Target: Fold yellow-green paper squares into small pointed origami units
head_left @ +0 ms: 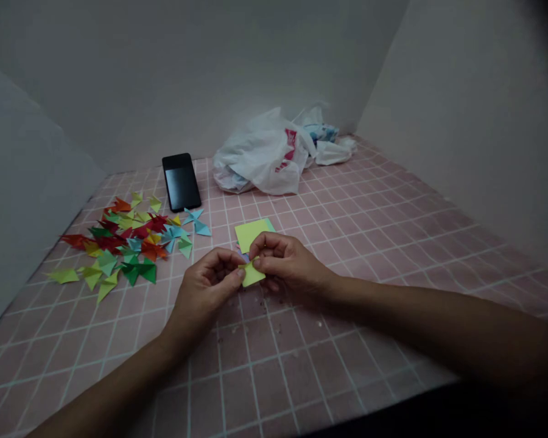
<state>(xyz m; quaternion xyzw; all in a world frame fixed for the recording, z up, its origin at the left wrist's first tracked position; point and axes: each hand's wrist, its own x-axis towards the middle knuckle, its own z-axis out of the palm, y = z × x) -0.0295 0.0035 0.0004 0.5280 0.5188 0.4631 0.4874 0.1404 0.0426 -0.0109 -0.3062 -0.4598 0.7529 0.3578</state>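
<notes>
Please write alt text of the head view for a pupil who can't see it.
The left hand and right hand hold a small yellow-green paper above a pink, white-gridded surface. Paper sheets lie just beyond; many colourful folded-paper shapes spread to the left. Behind are a dark-screened phone and white plastic bag.

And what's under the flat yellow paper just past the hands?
A light green sheet peeks out on the right, and a purple bit shows at the near edge. The flat yellow paper covers the rest, and the right hand hides its near right corner.
</notes>
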